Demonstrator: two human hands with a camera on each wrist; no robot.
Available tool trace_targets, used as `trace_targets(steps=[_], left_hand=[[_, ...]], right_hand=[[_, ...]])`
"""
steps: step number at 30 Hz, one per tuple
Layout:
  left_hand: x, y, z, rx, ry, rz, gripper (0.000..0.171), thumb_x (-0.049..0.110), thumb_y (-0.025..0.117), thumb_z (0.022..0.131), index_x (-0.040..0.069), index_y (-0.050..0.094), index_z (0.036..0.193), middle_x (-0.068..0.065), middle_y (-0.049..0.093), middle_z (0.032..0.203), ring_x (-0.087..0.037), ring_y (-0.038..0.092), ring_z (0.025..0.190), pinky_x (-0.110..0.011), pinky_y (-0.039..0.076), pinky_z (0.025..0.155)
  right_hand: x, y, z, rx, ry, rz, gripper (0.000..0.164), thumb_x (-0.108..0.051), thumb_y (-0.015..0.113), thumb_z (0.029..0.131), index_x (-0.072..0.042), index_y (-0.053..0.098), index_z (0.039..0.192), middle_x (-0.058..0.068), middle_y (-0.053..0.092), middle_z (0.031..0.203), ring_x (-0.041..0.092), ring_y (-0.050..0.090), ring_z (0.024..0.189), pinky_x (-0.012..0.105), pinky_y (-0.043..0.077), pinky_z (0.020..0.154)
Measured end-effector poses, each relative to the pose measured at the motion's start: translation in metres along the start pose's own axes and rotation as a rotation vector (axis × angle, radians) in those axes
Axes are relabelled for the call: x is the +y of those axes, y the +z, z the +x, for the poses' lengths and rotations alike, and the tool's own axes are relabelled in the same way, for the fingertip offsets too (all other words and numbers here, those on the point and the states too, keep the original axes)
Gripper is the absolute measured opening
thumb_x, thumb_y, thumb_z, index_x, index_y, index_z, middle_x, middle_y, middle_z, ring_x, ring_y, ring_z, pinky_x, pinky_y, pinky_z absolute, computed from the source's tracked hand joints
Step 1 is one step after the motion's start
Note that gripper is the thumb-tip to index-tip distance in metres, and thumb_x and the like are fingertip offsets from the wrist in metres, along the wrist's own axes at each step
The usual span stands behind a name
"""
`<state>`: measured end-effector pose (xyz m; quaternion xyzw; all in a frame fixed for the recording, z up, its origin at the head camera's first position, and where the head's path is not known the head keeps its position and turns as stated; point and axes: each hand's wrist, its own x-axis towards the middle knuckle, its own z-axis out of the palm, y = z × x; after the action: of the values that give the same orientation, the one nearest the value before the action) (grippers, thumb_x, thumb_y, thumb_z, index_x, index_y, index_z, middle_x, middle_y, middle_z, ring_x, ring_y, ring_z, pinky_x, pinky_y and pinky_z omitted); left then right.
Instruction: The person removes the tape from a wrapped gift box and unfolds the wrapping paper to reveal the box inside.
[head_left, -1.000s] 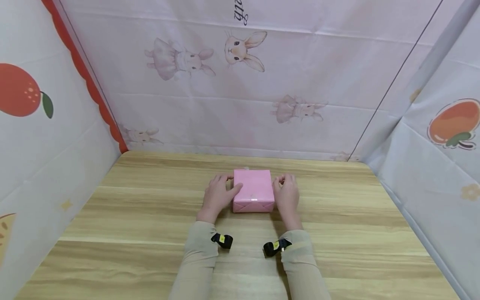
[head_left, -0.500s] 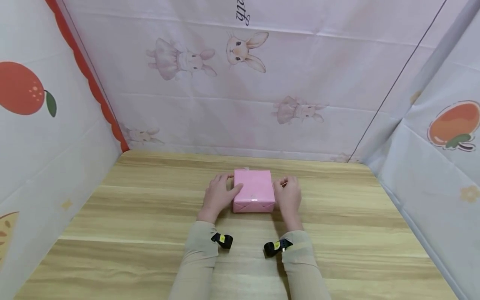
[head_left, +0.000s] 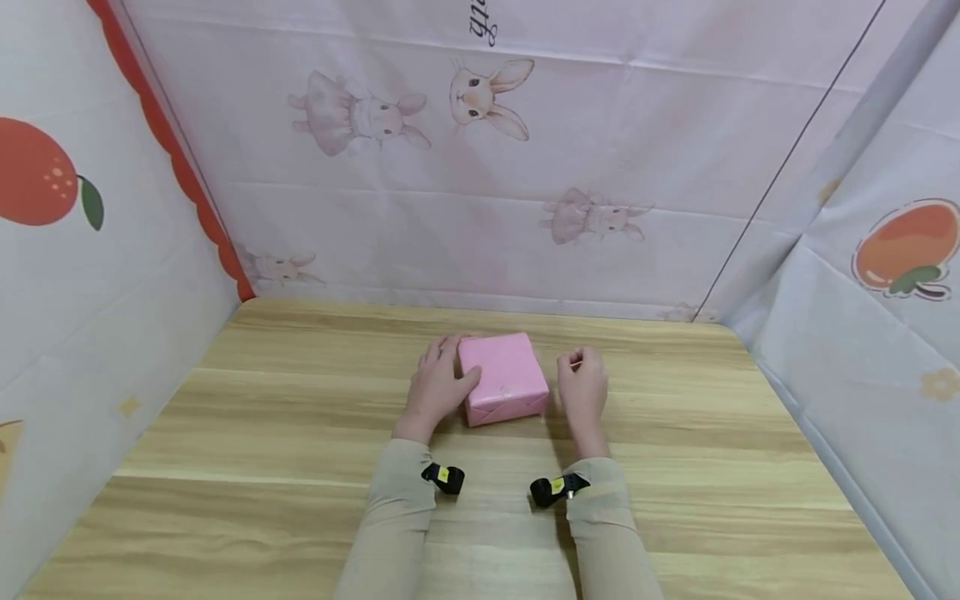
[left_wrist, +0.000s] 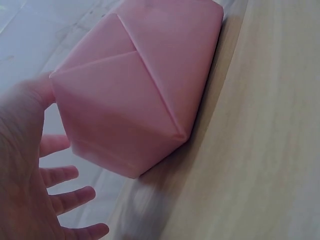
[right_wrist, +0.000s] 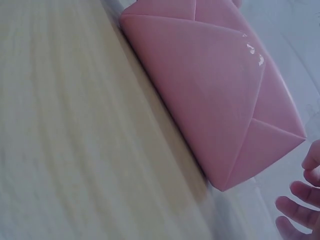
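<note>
A pink paper-wrapped box (head_left: 504,371) sits on the wooden table, turned at an angle, with folded paper flaps on its near face. My left hand (head_left: 435,387) holds it at the left, thumb over the top edge and the other fingers along the far left side. In the left wrist view, that hand (left_wrist: 30,165) has its lower fingers spread beside the box. Just right of the box, apart from it, is my right hand (head_left: 582,390) with curled fingers, thumb and forefinger close together. Anything between those fingertips is too small to tell.
The wooden table (head_left: 247,467) runs back to a cloth backdrop (head_left: 420,242) printed with rabbits. Fruit-printed cloths hang at both sides. A shiny clear patch shows on the box's near flap in the right wrist view.
The box has turned counterclockwise under my left hand, its far side swinging left. My right hand has moved slightly right, away from the box's side.
</note>
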<state>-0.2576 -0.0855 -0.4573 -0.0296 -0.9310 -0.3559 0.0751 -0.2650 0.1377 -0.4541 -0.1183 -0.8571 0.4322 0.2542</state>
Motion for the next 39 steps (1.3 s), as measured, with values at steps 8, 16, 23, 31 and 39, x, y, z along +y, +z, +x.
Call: trace_targets(steps=[8, 16, 23, 31, 39], left_hand=[[-0.001, -0.002, 0.000, -0.008, -0.022, 0.020, 0.069, 0.051, 0.058, 0.087, 0.028, 0.038, 0.148, -0.008, 0.029, 0.157, -0.036, 0.031, 0.143, -0.065, 0.034, 0.107], [-0.002, -0.004, -0.002, 0.022, -0.058, 0.032, 0.060, 0.054, 0.060, 0.088, 0.020, 0.050, 0.136, -0.007, 0.044, 0.142, -0.030, 0.041, 0.133, -0.057, 0.040, 0.103], [-0.002, -0.009, -0.004, 0.102, -0.079, 0.062, 0.037, 0.048, 0.057, 0.092, 0.015, 0.058, 0.109, -0.008, 0.053, 0.126, -0.029, 0.048, 0.121, -0.052, 0.044, 0.096], [-0.001, -0.011, -0.005, 0.136, -0.074, 0.073, 0.031, 0.044, 0.055, 0.094, 0.014, 0.058, 0.087, -0.008, 0.057, 0.118, -0.029, 0.050, 0.117, -0.051, 0.043, 0.094], [0.002, -0.011, -0.003, 0.125, -0.039, 0.086, 0.038, 0.048, 0.054, 0.095, 0.014, 0.061, 0.079, -0.008, 0.061, 0.109, -0.029, 0.054, 0.111, -0.051, 0.044, 0.092]], right_hand=[[-0.002, 0.003, -0.001, -0.036, -0.049, -0.011, 0.009, -0.011, 0.057, 0.085, -0.003, 0.059, 0.082, 0.015, 0.061, 0.086, 0.030, 0.062, 0.081, 0.042, 0.051, 0.071], [-0.002, 0.005, -0.005, -0.050, -0.045, -0.005, 0.010, -0.012, 0.057, 0.087, -0.004, 0.059, 0.082, 0.014, 0.062, 0.087, 0.029, 0.062, 0.080, 0.040, 0.051, 0.069], [-0.001, 0.007, -0.005, -0.050, -0.104, -0.025, 0.010, -0.012, 0.059, 0.086, -0.003, 0.059, 0.081, 0.014, 0.060, 0.085, 0.029, 0.059, 0.080, 0.040, 0.049, 0.069], [0.000, 0.010, -0.009, -0.151, -0.211, -0.035, 0.021, -0.019, 0.061, 0.090, -0.006, 0.057, 0.075, 0.011, 0.056, 0.082, 0.026, 0.053, 0.078, 0.033, 0.043, 0.067], [-0.006, 0.009, -0.006, -0.270, -0.141, -0.014, 0.026, -0.036, 0.062, 0.092, -0.010, 0.060, 0.088, 0.010, 0.062, 0.094, 0.024, 0.059, 0.086, 0.035, 0.050, 0.075]])
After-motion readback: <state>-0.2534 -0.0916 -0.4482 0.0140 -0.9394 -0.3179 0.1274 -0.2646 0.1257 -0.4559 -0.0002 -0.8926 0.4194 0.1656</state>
